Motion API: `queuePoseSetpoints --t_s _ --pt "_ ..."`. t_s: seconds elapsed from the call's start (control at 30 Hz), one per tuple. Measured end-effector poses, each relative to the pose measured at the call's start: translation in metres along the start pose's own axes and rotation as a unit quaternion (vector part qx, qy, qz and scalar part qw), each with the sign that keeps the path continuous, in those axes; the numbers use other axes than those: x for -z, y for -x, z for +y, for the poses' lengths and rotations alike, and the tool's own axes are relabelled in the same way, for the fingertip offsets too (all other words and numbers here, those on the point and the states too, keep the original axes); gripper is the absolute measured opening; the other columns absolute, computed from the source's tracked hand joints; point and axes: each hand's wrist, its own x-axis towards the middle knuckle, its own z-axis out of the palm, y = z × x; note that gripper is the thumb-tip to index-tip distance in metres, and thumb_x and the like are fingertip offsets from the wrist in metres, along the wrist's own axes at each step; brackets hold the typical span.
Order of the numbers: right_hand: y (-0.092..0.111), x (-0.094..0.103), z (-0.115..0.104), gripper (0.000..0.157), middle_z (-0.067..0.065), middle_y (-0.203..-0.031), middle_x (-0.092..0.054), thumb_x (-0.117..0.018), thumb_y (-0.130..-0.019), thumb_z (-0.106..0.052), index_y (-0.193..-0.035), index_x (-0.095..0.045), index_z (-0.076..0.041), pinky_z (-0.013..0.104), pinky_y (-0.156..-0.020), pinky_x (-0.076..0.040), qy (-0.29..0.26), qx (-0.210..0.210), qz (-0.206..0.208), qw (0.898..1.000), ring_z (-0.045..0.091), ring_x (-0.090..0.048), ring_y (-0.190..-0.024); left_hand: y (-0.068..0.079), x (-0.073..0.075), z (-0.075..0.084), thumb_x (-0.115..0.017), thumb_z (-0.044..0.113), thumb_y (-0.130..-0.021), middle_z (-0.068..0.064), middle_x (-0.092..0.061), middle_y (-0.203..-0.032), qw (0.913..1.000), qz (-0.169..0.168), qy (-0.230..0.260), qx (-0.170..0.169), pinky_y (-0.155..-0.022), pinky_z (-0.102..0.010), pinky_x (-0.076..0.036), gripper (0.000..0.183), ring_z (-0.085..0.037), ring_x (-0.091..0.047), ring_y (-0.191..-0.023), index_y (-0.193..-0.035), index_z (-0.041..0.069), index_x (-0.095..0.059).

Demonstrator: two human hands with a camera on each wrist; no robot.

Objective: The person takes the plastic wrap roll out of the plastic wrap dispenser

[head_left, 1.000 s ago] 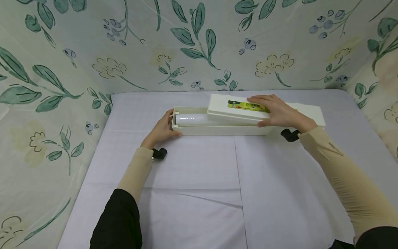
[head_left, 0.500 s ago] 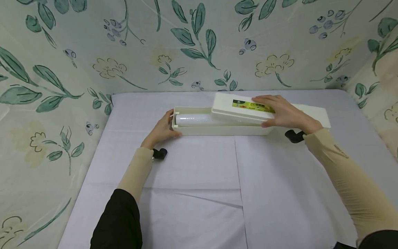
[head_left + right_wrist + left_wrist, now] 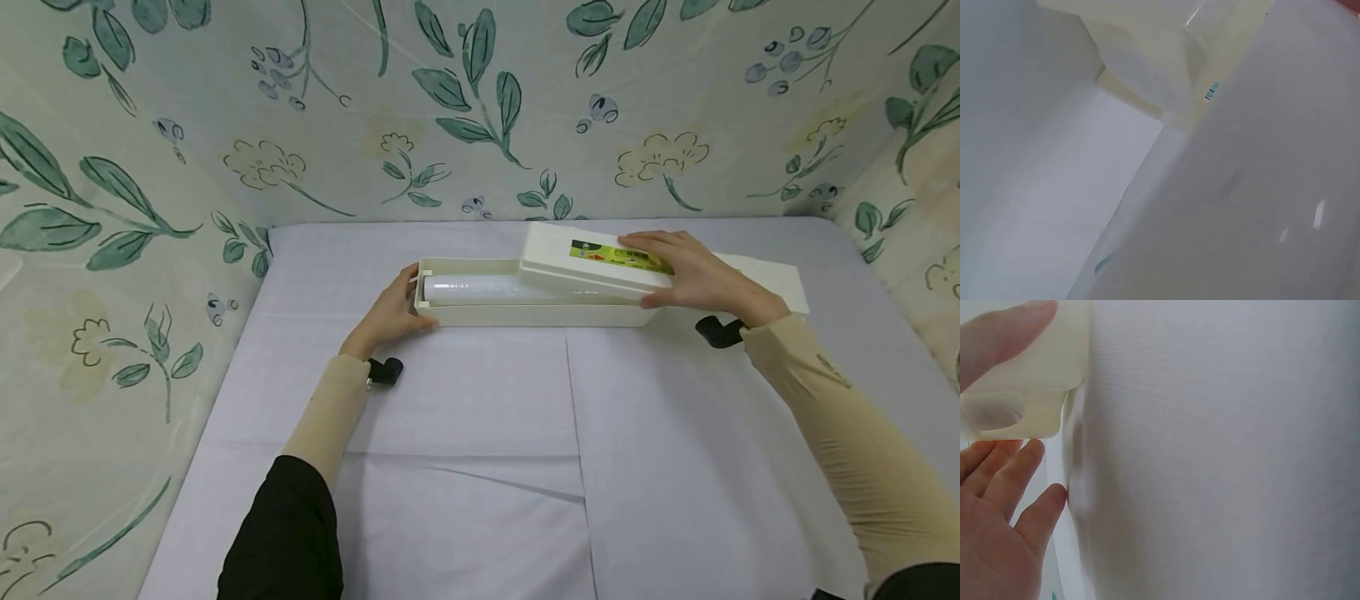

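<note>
A long cream plastic box (image 3: 525, 316) lies on the table, with a shiny roll (image 3: 468, 289) that looks like cling film inside. My left hand (image 3: 388, 315) holds the box's left end, thumb on the front wall and fingers at the end; the left wrist view shows the thumb (image 3: 1004, 337) across the wall. My right hand (image 3: 693, 279) grips the white lid (image 3: 553, 250), which carries a yellow-green label. The lid sits askew over the box's right part, its right end jutting past it. In the right wrist view the lid (image 3: 1241, 206) fills much of the picture.
White cloth (image 3: 465, 517) with crease lines covers the table. A leaf-and-flower patterned curtain (image 3: 330, 125) stands behind the far edge and along the sides. Black wrist cameras (image 3: 386, 371) are worn on both wrists.
My right hand has slid the lid a short way to the right, baring more of the roll. My left hand and the box have stayed in place.
</note>
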Motion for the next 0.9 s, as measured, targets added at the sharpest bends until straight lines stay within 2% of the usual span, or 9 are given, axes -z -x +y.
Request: queuePoseSetpoints --t_s 0.9 --pt "0.011 0.003 0.01 0.092 0.018 -0.15 -0.031 -0.083 -0.072 -0.015 -0.149 -0.034 -0.013 0.064 -0.095 -0.027 -0.009 -0.01 0.01 1.0 0.043 -0.028 -0.128 0.002 0.0 0.001 -0.083 0.007 -0.073 -0.015 -0.025 -0.153 0.9999 0.001 -0.012 0.001 -0.113 -0.047 -0.018 0.105 -0.031 -0.026 -0.14 -0.152 0.008 -0.014"
